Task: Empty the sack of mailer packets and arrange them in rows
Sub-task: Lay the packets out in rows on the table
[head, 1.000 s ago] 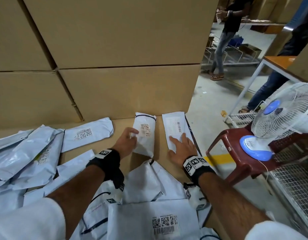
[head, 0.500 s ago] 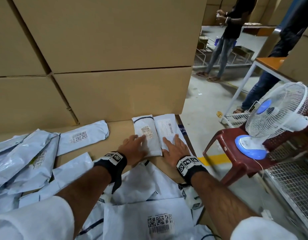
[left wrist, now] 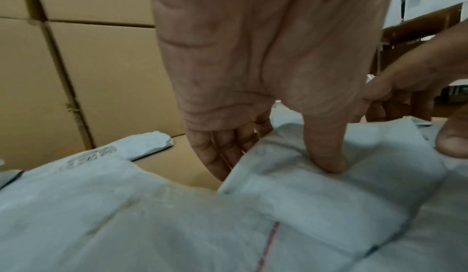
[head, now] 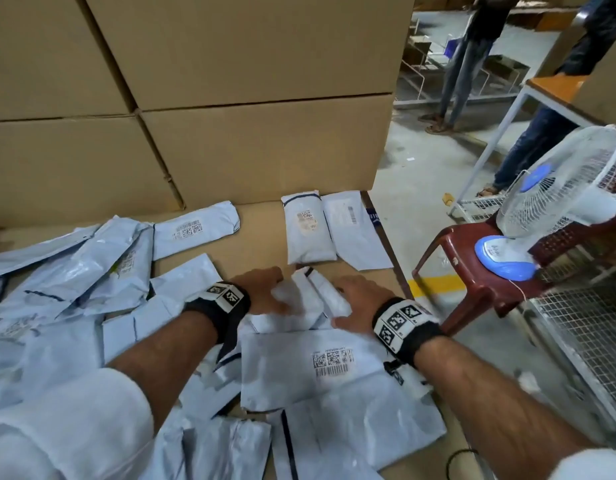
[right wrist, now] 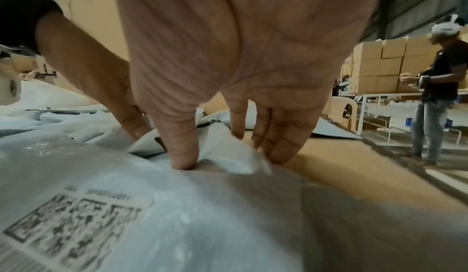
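Two white mailer packets [head: 308, 233] [head: 356, 233] lie side by side at the back right of the cardboard surface [head: 261, 244]. Nearer to me, both hands hold a small folded packet [head: 310, 299] on top of the near heap. My left hand [head: 268, 289] pinches its left edge, with the thumb [left wrist: 326, 156] on top and the fingers [left wrist: 217, 156] at the edge. My right hand [head: 355, 299] pinches its right side, with the thumb [right wrist: 182, 152] pressing down and the fingers [right wrist: 276, 142] beyond. A large barcoded packet [head: 330, 362] lies under my wrists.
A loose pile of packets [head: 74, 271] covers the left side, and one packet [head: 195, 228] lies by the stacked cardboard boxes [head: 247, 98] behind. To the right, past the surface's edge, a fan [head: 555, 188] stands on a red chair [head: 472, 271] beside a wire rack [head: 583, 334]. Two people [head: 465, 57] stand behind.
Both hands left the two back packets, which now lie close together, and drew back toward me. They took hold of a small packet on the near heap.
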